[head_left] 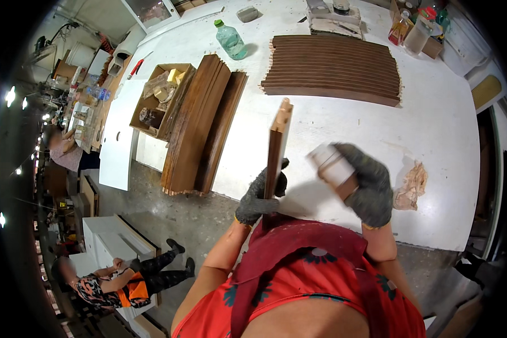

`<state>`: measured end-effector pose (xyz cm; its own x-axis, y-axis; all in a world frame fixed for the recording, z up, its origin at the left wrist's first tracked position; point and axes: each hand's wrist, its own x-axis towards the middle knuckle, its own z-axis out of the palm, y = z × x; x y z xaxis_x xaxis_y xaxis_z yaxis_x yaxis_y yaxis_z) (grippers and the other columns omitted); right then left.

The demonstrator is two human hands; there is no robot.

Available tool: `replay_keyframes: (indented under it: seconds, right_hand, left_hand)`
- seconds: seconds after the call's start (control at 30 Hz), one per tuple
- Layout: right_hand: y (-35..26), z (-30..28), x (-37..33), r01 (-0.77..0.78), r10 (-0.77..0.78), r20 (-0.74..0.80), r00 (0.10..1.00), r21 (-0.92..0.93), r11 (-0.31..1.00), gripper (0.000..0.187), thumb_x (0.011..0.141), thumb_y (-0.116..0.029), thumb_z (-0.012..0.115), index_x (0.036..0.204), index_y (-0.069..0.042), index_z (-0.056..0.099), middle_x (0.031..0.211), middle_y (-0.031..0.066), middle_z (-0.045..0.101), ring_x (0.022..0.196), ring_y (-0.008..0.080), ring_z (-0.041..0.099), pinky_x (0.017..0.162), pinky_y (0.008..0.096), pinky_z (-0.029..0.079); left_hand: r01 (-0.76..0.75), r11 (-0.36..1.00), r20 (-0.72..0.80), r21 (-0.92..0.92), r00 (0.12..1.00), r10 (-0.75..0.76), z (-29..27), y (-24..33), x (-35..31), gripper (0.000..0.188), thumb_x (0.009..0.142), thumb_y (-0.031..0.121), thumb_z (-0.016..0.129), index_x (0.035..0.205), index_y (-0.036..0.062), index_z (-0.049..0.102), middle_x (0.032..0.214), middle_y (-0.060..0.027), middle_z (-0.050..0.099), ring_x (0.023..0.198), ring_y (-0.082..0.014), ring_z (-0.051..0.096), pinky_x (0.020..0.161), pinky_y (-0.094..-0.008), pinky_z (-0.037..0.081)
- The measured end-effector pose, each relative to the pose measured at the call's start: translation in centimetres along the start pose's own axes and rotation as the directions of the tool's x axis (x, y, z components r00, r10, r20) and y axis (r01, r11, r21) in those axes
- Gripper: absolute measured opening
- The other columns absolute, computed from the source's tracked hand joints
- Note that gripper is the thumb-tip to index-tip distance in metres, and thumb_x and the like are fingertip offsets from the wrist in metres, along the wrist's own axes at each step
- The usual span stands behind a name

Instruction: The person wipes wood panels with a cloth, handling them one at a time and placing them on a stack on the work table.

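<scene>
My left hand (260, 196), in a dark grey glove, is closed around a dark brown wooden strip (275, 152). The strip points away from me, and its far end shows pale bare wood with rounded pegs. To its right, my right hand (369, 185), gloved alike, grips a brown and whitish block (333, 168) that is smeared by motion, so its exact kind is unclear. The block is apart from the strip. Beside my right hand a crumpled tan cloth or paper (411, 187) lies on the white table (343, 125).
Brown strips (332, 69) lie side by side at the back; more are stacked (196, 127) at left. Near them are an open cardboard box (162, 100), a green-capped bottle (231, 40) and a red-handled tool (136, 69). Bottles (418, 36) stand far right. Two people are at left.
</scene>
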<state>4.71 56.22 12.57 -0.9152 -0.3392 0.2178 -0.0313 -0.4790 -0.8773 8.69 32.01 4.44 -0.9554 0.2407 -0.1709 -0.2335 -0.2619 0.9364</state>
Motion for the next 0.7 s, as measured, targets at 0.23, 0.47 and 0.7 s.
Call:
replay_keyframes:
  seconds: [0.23, 0.47, 0.7]
  right_hand:
    - [0.9, -2.8, 0.4, -0.032, 0.081, -0.297, 0.952, 0.165, 0.986, 0.081, 0.068, -0.039, 0.074, 0.125, 0.011, 0.045, 0.105, 0.0161, 0.060, 0.094, 0.0241, 0.060, 0.084, 0.0352, 0.049]
    - [-0.3, -1.9, 2.4, 0.004, 0.022, -0.273, 0.962, 0.095, 0.996, 0.078, 0.069, -0.033, 0.074, 0.127, 0.010, 0.045, 0.113, 0.0158, 0.058, 0.098, 0.0243, 0.059, 0.089, 0.0353, 0.048]
    - [-2.6, 0.0, 5.8, 0.284, -0.301, -0.292, 0.908, -0.100, 0.954, 0.065, 0.075, -0.011, 0.069, 0.134, 0.004, 0.044, 0.127, 0.0140, 0.054, 0.116, 0.0226, 0.052, 0.097, 0.0348, 0.044]
  left_hand:
    - [-0.232, 0.972, -0.121, 0.038, 0.965, 0.234, -1.5, 3.3, 1.7, 0.100, 0.061, 0.030, 0.084, 0.140, -0.0023, 0.033, 0.086, -0.0026, 0.054, 0.079, -0.0139, 0.053, 0.071, -0.0296, 0.045]
    - [-0.157, 0.904, -0.397, 0.399, 0.858, 0.325, 0.3, 7.8, 3.2, 0.053, 0.062, 0.015, 0.085, 0.104, 0.0015, 0.058, 0.088, -0.0056, 0.065, 0.079, -0.0128, 0.060, 0.071, -0.0290, 0.051]
    - [-0.216, 0.872, -0.364, 0.438, 0.845, 0.392, 3.3, 8.1, 4.3, 0.034, 0.066, 0.006, 0.081, 0.094, 0.0029, 0.062, 0.084, -0.0050, 0.063, 0.075, -0.0127, 0.058, 0.068, -0.0291, 0.049]
